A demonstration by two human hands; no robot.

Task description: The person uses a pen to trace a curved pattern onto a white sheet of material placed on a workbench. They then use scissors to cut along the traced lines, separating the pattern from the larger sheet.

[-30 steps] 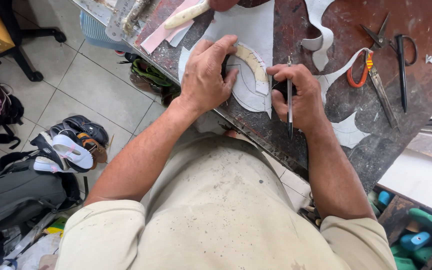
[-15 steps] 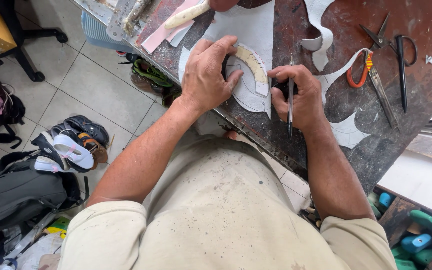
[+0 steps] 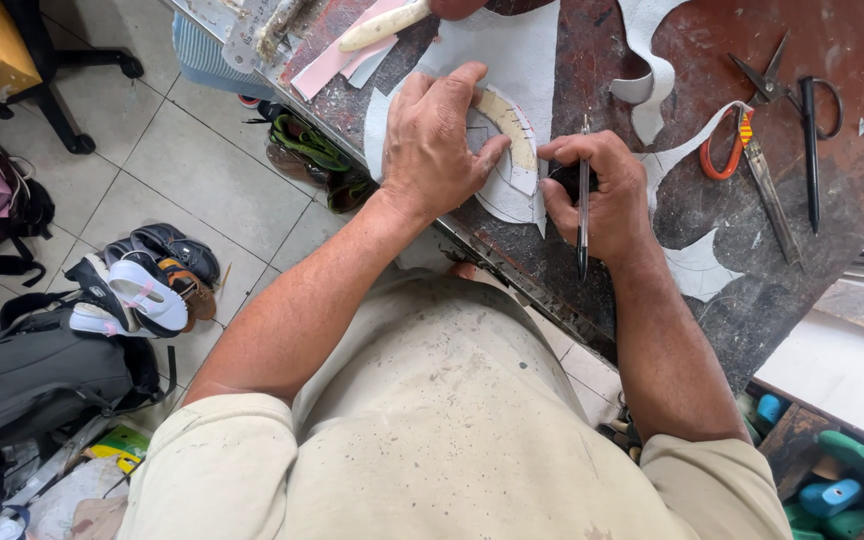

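My left hand (image 3: 439, 140) presses flat on a curved cream pattern piece (image 3: 514, 130) that lies on a sheet of pale grey material (image 3: 497, 60) on the dark, stained workbench (image 3: 752, 270). My right hand (image 3: 597, 195) rests beside the pattern's right end and grips a thin pen (image 3: 583, 200), held upright along the hand, together with a small dark object. The fingertips of both hands almost meet at the pattern's lower end.
Orange-handled scissors (image 3: 747, 150) and black shears (image 3: 802, 100) lie at the right of the bench, among offcuts of grey material (image 3: 697, 265). A pink sheet (image 3: 332, 55) and a pale tool handle (image 3: 382, 25) lie at the top. Shoes (image 3: 142, 285) and a grey backpack (image 3: 32, 375) sit on the tiled floor.
Both hands stay on the pattern. My right hand has edged slightly closer to the pattern's end with the pen still upright.
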